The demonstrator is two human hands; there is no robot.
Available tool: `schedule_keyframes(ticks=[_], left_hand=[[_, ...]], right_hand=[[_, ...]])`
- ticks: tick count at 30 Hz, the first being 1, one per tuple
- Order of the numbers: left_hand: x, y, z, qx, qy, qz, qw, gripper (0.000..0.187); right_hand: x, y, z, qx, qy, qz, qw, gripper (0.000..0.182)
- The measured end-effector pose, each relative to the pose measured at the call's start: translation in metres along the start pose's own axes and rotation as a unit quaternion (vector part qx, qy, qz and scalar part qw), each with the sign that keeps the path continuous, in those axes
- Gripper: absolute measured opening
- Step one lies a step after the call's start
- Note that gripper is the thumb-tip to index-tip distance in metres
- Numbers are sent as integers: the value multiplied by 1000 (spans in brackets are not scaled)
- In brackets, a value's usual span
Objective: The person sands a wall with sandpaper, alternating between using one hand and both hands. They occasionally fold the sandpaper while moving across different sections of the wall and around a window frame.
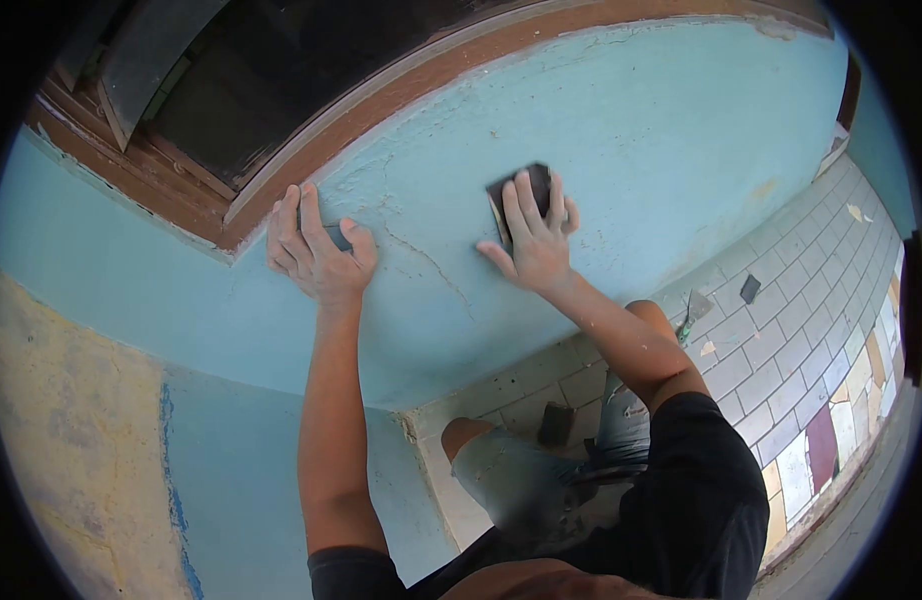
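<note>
My right hand point(541, 245) presses a black sheet of sandpaper point(543, 176) flat against the light blue wall point(621, 140). Its fingers lie spread over the sheet, with the thumb stretched out to the side on the wall. My left hand point(326, 262) leans on the wall at the lower edge of the brown wooden window frame point(271, 205). Its fingers are apart, their tips right at the frame's edge, and a dark patch shows between thumb and forefinger. Between the two hands a thin crack point(421, 255) runs down through the paint, and the surface near it is rough.
On the tiled floor point(781, 345) to the right lie a scraper point(695, 308) and a small dark piece point(750, 289). Another dark block point(556, 425) is between my legs. At the lower left the wall has a bare yellowish area point(76, 430). Dark window panes point(271, 75) stand above.
</note>
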State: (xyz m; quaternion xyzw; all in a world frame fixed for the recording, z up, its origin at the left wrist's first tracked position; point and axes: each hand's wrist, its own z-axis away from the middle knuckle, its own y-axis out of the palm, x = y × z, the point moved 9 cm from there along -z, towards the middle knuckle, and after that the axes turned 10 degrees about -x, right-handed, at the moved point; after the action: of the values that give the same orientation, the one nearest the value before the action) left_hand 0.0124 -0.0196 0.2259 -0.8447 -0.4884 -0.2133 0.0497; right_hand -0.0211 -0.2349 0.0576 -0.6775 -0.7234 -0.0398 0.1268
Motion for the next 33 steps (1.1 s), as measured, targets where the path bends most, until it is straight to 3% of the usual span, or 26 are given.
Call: schedule_keyframes(ticks=[2, 5, 8, 9, 11, 15, 18, 21, 23, 25, 28, 30, 31, 33], left_hand=[[-1, -2, -1, 9, 2, 2, 1000, 50], [-1, -3, -1, 12, -6, 4, 1000, 50], [1, -2, -1, 10, -5, 10, 1000, 51], [0, 0, -1, 10, -4, 15, 1000, 52], [0, 2, -2, -2, -5, 11, 1000, 52], [-1, -1, -1, 14, -6, 8, 1000, 53], [0, 1, -1, 23, -12, 15, 1000, 55], [0, 0, -3, 21, -28, 17, 999, 51], [-3, -2, -2, 13, -42, 12, 999, 53], [-9, 0, -7, 4, -60, 13, 998, 55], [-11, 1, -6, 21, -109, 13, 994, 62], [-10, 0, -6, 18, -129, 50, 990, 65], [-7, -3, -6, 15, -139, 34, 990, 65], [-6, -1, -6, 35, -157, 70, 984, 64]], right_hand=[[12, -15, -93, -41, 11, 34, 999, 84], [16, -13, -103, -61, 25, 23, 998, 83], [-2, 5, 59, 29, -16, 26, 999, 85], [5, -4, 68, 66, -57, 34, 996, 87], [-2, 8, 59, 39, -39, 25, 998, 86], [37, -13, -93, -12, 15, -23, 1000, 80], [45, -1, -72, -28, 3, -11, 1000, 79], [42, 13, 48, 50, -78, -51, 994, 75], [44, 2, 45, 64, -99, -54, 992, 71], [49, 0, 9, 80, -121, -49, 988, 68], [66, -19, -89, 30, -107, -17, 994, 58], [73, -32, -126, -51, -99, -122, 986, 52], [75, -28, -129, -47, -112, -135, 983, 52], [69, -33, -136, -77, -118, -231, 963, 62]])
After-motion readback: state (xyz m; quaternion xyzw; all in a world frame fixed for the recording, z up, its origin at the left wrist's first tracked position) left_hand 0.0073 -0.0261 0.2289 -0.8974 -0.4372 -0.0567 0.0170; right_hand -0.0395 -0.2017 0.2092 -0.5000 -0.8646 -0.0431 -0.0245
